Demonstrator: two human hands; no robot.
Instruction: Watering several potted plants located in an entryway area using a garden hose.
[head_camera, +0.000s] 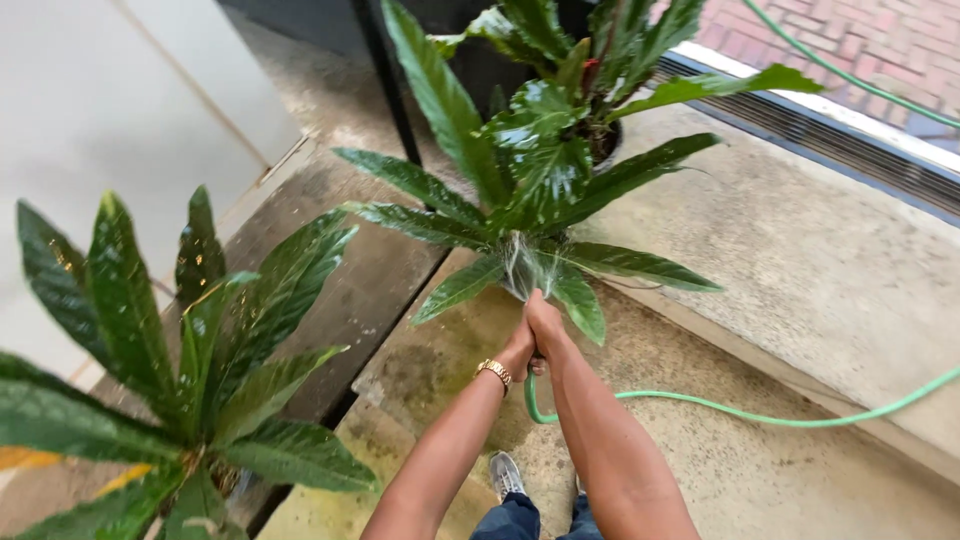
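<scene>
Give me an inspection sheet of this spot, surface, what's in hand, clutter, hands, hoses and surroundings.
Surface: concrete slabs, stained and partly wet.
Job's things: green hose end sprays water onto the far plant.
Clutter: nothing seen.
Hands: left hand and right hand close together at the hose end; gold bracelet on the left wrist.
Cables: hose trails right over the concrete and across the brick paving.
Surroundings: near plant at left, floor grate, pale wall.

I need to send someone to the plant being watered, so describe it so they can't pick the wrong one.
Start at the pale concrete step beside the metal grate. The potted plant stands at its near corner, long glossy leaves dripping. Unlike the nearer plant, it is being sprayed from the green hose.
</scene>
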